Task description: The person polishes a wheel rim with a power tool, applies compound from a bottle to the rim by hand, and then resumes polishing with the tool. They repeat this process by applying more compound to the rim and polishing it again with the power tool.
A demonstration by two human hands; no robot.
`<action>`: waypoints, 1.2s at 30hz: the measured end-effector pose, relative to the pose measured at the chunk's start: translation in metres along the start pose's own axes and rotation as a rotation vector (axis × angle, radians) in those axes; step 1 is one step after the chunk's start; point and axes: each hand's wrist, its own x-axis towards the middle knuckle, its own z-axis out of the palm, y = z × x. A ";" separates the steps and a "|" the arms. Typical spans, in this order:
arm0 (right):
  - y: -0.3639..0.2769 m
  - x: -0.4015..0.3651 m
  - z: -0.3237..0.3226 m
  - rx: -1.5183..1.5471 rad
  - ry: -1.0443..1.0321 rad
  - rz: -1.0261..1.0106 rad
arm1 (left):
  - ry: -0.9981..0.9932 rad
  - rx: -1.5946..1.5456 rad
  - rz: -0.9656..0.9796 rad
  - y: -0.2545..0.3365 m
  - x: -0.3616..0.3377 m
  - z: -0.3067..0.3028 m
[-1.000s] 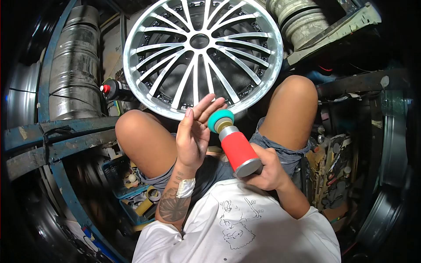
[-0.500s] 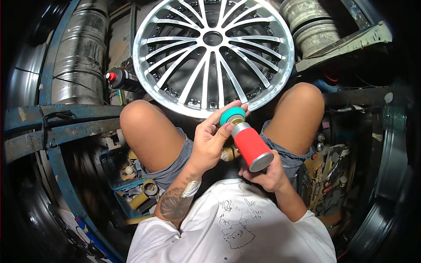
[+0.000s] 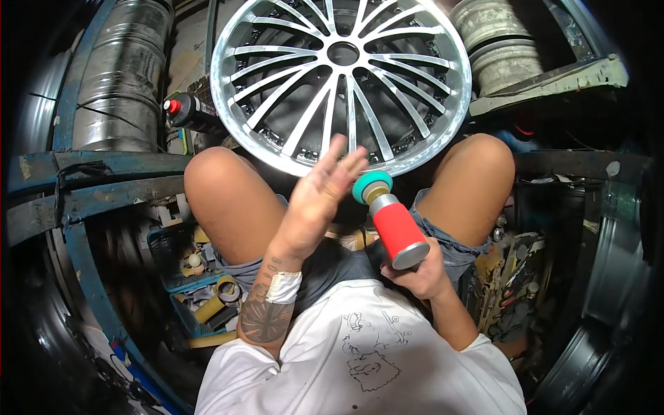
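My right hand [image 3: 423,273] is wrapped round the lower part of a red polisher [image 3: 400,234] with silver ends. The tool's green round pad [image 3: 372,187] points up toward the wheel and does not touch it. Just left of the pad, my left hand [image 3: 315,200] is raised with its fingers apart and slightly blurred, holding nothing. A silver multi-spoke wheel rim [image 3: 349,131] lies in front of my knees, its near edge just beyond the pad and my left fingertips.
A dark bottle with a red cap [image 3: 190,113] lies left of the rim. Blue metal frames [image 3: 131,166] stand at the left. Blue baskets [image 3: 173,277] hold tape rolls and parts. Stacked metal wheels [image 3: 121,83] are at the upper left, others [image 3: 499,52] at the upper right.
My left hand has let go of the green pad and moved left, its fingers now spread. The polisher stays in my right hand. The view has shifted slightly.
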 end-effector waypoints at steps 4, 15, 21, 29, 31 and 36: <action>-0.001 0.002 0.000 -0.085 -0.026 -0.056 | 0.170 -0.187 0.106 0.005 0.004 -0.009; -0.021 -0.009 -0.020 -0.210 0.005 -0.005 | 0.413 0.445 0.498 0.059 -0.012 -0.024; -0.023 -0.066 -0.027 -0.918 0.172 -0.154 | 0.689 1.137 0.563 0.182 0.055 -0.177; -0.003 -0.136 -0.012 -1.116 0.080 0.246 | 0.470 1.499 -0.243 0.173 0.147 -0.369; -0.010 -0.138 -0.018 -1.036 0.030 0.326 | 0.389 1.465 -0.624 0.172 0.155 -0.355; -0.053 -0.114 -0.079 -0.618 -0.198 0.582 | 0.352 0.972 -1.083 0.149 0.096 -0.287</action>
